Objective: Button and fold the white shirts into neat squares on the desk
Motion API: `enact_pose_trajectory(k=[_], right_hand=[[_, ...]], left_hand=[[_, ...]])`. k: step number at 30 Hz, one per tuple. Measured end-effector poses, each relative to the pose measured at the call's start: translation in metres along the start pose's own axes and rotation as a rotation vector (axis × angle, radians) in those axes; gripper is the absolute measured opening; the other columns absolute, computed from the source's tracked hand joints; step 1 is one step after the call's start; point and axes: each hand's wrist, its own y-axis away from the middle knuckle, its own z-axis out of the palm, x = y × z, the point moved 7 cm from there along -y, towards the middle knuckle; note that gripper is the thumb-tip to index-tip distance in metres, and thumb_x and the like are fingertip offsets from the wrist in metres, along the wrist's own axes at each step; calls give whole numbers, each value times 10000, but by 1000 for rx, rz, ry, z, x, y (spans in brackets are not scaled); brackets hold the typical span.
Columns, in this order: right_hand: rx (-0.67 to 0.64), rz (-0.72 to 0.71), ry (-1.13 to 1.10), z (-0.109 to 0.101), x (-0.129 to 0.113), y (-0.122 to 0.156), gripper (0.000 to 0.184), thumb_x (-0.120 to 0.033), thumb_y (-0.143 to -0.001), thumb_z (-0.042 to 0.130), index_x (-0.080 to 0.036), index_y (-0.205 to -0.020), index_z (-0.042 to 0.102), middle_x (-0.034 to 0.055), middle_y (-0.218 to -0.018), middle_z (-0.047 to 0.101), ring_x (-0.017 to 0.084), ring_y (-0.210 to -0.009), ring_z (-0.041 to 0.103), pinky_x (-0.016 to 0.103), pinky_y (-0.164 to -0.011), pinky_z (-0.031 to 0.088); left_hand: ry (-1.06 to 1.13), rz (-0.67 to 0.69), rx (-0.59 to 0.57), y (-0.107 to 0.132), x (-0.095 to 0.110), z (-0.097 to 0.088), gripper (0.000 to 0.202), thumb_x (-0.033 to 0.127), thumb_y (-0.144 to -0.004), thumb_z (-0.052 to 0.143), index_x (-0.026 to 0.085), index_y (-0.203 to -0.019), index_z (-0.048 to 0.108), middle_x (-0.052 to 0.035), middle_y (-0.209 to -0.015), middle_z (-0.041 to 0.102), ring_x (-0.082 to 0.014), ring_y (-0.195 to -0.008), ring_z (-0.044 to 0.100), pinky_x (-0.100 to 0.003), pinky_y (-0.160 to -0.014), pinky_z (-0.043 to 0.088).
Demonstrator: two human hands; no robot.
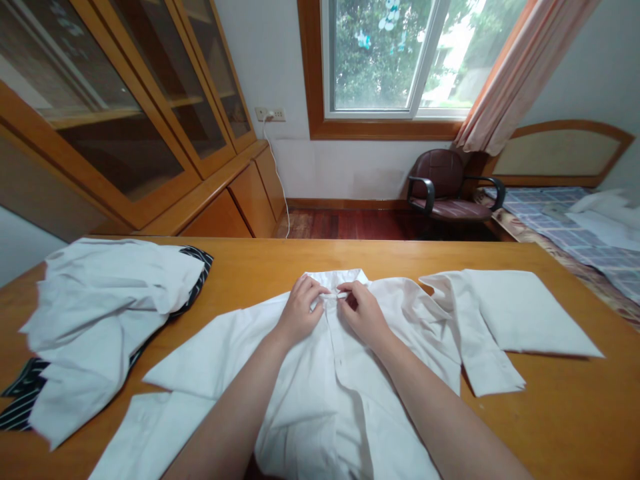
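A white button-up shirt (310,393) lies front side up on the wooden table (260,257), its collar toward the far edge and its sleeves spread to both sides. At the collar, my left hand (303,308) pinches the fabric beside the front opening. My right hand (363,310) pinches the facing edge of the collar, very close to the left fingertips. Below the hands the button placket runs down toward me. Whether a button sits between the fingers is too small to tell.
A crumpled pile of white cloth (115,287) lies at the left over black striped fabric (23,400). To the right rests a folded white garment (525,310), touching the shirt's sleeve. Beyond the table stand a brown armchair (443,177), a bed (560,207) and a glass-door cabinet (200,167).
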Motion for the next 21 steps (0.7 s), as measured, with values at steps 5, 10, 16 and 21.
enact_pose_trajectory(k=[5, 10, 16, 21], right_hand=[[-74, -31, 28, 2, -1, -1, 235, -179, -852, 591, -213, -1073, 665, 37, -921, 638, 170, -775, 581, 302, -751, 473], [-132, -39, 24, 5, 3, -2, 236, -150, -895, 561, -233, -1089, 668, 50, -995, 671, 195, -910, 609, 339, -853, 479], [-110, -19, 39, 6, 9, -2, 219, -177, -915, 556, -216, -1106, 656, 57, -997, 668, 204, -921, 624, 343, -847, 486], [-83, 38, 54, 5, 15, -2, 205, -191, -907, 572, -224, -1090, 658, 47, -1004, 686, 197, -905, 622, 328, -837, 478]], left_hand=[[3, -12, 19, -1, -2, 0, 213, 99, -806, 520, 233, -878, 668, -34, -873, 582, -245, -976, 535, -524, -1183, 294], [16, -12, -19, 0, -1, 1, 164, 179, -843, 566, 240, -913, 702, -31, -861, 572, -242, -963, 545, -538, -1204, 262], [52, -17, -21, 0, -8, 3, 140, 237, -881, 595, 237, -902, 734, -31, -842, 578, -234, -953, 532, -526, -1198, 263], [95, -55, -5, 0, -16, 5, 146, 262, -897, 594, 242, -879, 738, -28, -836, 588, -230, -946, 529, -514, -1187, 271]])
